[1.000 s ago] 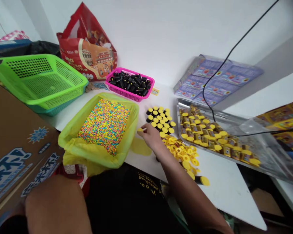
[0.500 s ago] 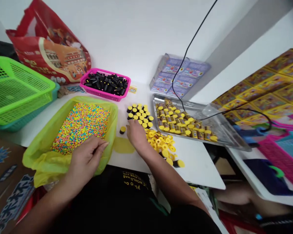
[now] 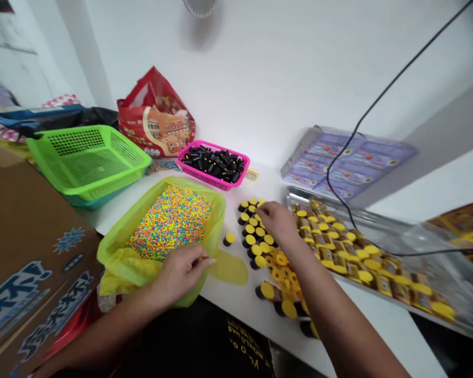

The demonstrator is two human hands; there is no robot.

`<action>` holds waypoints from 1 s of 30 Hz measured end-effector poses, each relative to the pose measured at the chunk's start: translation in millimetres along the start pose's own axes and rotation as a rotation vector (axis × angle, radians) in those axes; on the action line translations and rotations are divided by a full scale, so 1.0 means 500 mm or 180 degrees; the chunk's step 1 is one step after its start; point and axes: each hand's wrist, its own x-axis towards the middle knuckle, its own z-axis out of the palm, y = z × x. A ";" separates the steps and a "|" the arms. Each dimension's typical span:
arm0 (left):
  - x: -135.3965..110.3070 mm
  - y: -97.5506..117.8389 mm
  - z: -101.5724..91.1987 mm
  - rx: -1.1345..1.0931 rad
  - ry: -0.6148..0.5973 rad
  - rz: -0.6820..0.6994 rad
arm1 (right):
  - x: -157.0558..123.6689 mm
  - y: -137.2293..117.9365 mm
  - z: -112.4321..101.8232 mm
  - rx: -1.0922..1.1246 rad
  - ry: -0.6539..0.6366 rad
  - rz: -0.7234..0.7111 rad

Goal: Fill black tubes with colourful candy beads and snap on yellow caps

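Observation:
My left hand [image 3: 179,273] hangs over the right rim of a yellow-green bag-lined tray [image 3: 216,220], its fingers pinched; whatever lies between them is too small to tell. The tray holds a mound of tiny multicoloured beads [image 3: 169,223]. My right hand [image 3: 276,223] rests over a group of upright black tubes with yellow caps [image 3: 250,231], its fingertips hidden among them. Loose yellow caps [image 3: 281,261] lie under my right wrist. One capped tube [image 3: 229,239] stands alone, beside a flat yellow oval piece [image 3: 230,268].
A metal tray of yellow-capped wrapped tubes [image 3: 339,252] lies right. Behind are a pink basket of black tubes [image 3: 213,167], purple printed packs [image 3: 347,163] and a red printed bag [image 3: 153,115]. A green basket [image 3: 89,163] and a cardboard box [image 3: 23,262] stand left.
My left hand has moved from the beads to the tray's right rim. My right hand has moved further up into the tube group. The view has tilted upward.

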 end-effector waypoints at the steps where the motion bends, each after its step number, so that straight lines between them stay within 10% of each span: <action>1: -0.002 0.000 0.004 0.0057 -0.0001 0.0104 | 0.039 -0.023 0.010 -0.0049 -0.0015 -0.0066; 8: -0.013 -0.003 0.020 0.0938 -0.0246 0.0455 | 0.296 -0.146 0.063 -0.0369 -0.0120 -0.0139; 15: -0.012 0.001 0.013 0.1185 -0.0738 0.0455 | 0.379 -0.168 0.093 -0.0623 -0.0453 -0.0009; 24: -0.007 0.004 0.010 0.1090 -0.0379 0.0158 | 0.274 -0.188 0.042 0.0627 0.0044 -0.0260; 27: -0.006 0.006 0.012 0.1032 -0.0307 0.0226 | 0.166 -0.260 0.064 0.2210 -0.0972 -0.1117; 30: -0.010 0.011 0.014 0.1003 -0.0534 0.0467 | 0.069 -0.333 0.108 0.2225 -0.2096 -0.1894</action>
